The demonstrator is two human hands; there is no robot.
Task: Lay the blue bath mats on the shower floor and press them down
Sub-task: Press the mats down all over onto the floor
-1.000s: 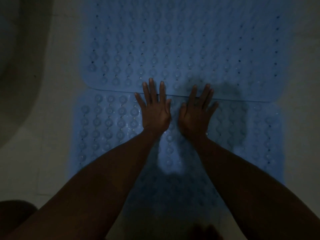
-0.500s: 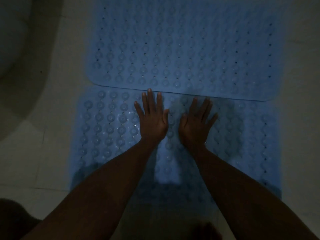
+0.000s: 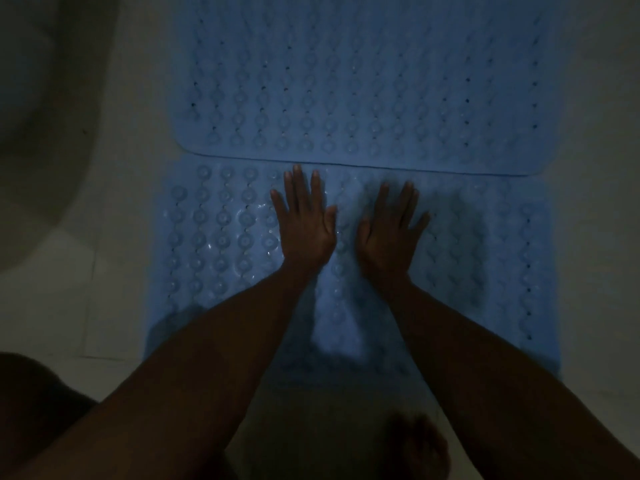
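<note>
Left hand (image 3: 306, 233) and right hand (image 3: 389, 237) lie flat, fingers straight, pressing the near mat (image 3: 221, 237) just short of the seam. The far mat (image 3: 363, 81) overlaps the near mat's edge. Both appear soft, flexible, wet; press with palms, not pinching. Floor (image 3: 114, 202) surrounds them; nothing obstructs.

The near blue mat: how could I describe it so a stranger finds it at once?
On the pale shower floor two blue bath mats lie one behind the other. The near mat is the one under both flat hands, left hand and right hand. The far mat overlaps its far edge.
</note>
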